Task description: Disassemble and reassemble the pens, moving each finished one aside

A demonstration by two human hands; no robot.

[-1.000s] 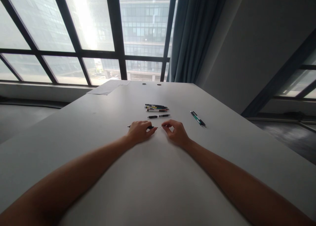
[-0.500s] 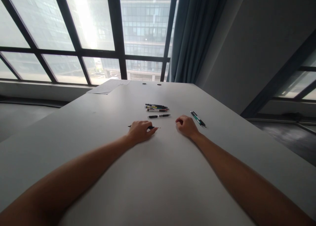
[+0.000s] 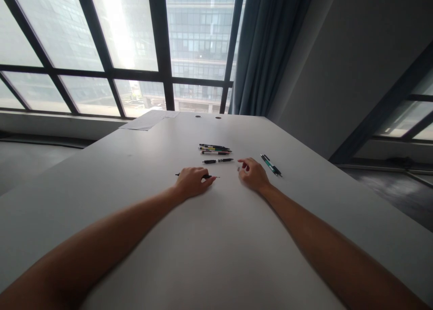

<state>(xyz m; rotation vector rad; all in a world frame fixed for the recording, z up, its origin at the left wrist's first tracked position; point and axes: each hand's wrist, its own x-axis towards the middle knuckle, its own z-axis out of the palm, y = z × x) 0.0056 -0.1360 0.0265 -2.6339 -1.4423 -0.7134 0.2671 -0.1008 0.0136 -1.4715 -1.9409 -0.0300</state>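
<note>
White tabletop (image 3: 216, 247) (smooth) underlies a slender held pen (image 3: 207, 176).

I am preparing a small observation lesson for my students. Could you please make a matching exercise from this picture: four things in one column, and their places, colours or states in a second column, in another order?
Column 1
1. Left hand
2. Curtain
3. Sheets of paper
4. Green-and-black pens

Column 2
A. On the far left corner of the table
B. Lying to the right of the right hand
C. Holding a dark pen
D. Blue-grey, hanging beside the window

Right pairs: 1-C, 2-D, 3-A, 4-B
</note>
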